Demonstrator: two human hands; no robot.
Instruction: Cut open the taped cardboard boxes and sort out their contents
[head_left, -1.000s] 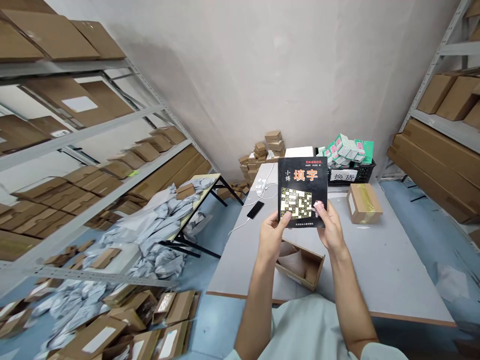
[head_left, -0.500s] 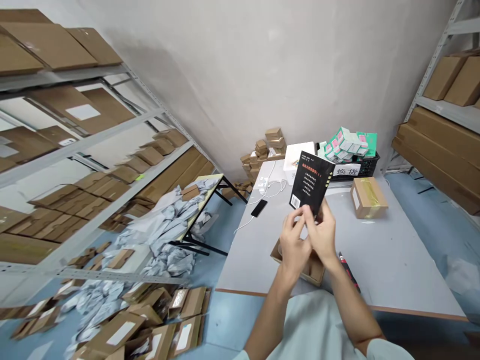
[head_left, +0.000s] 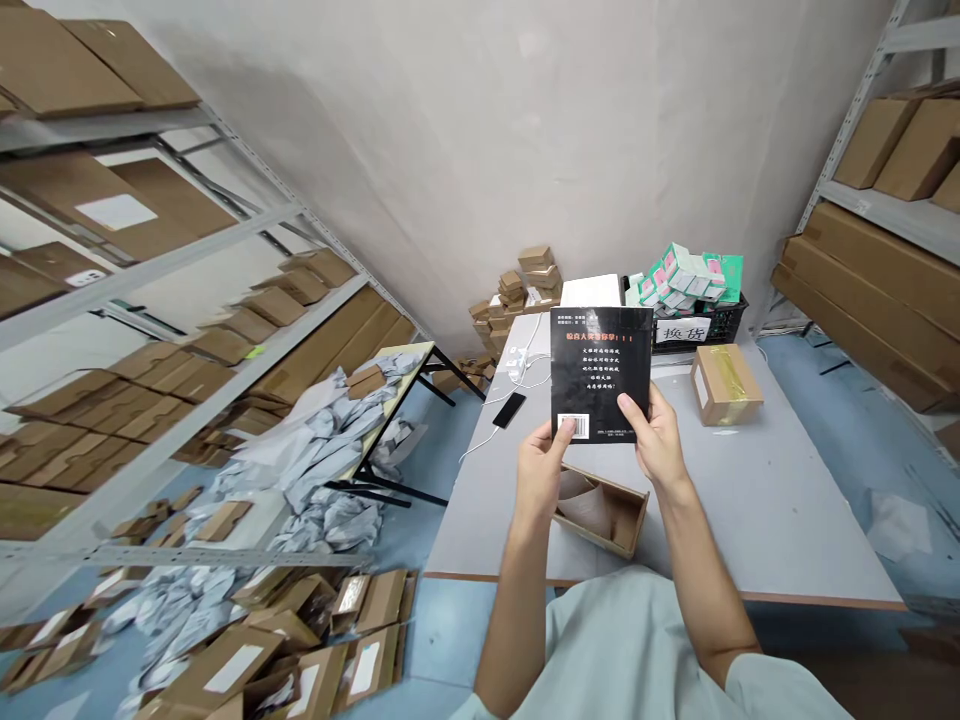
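The black book [head_left: 600, 360] is held by the left hand [head_left: 538, 468] at its lower left corner and by the right hand [head_left: 660, 445] at its right edge — neither nearer. From the fingers, its long axis is pointed upward — back cover shown; below them, an open box [head_left: 624, 515] is seen.

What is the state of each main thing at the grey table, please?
Black paperback: closed, back cover showing, held by left hand and right hand
Nearest cardboard box: open, paper-like sheet inside
Taped carton: closed
Smartphone: lying flat, screen dark
Black crate: filled with green-and-white boxes
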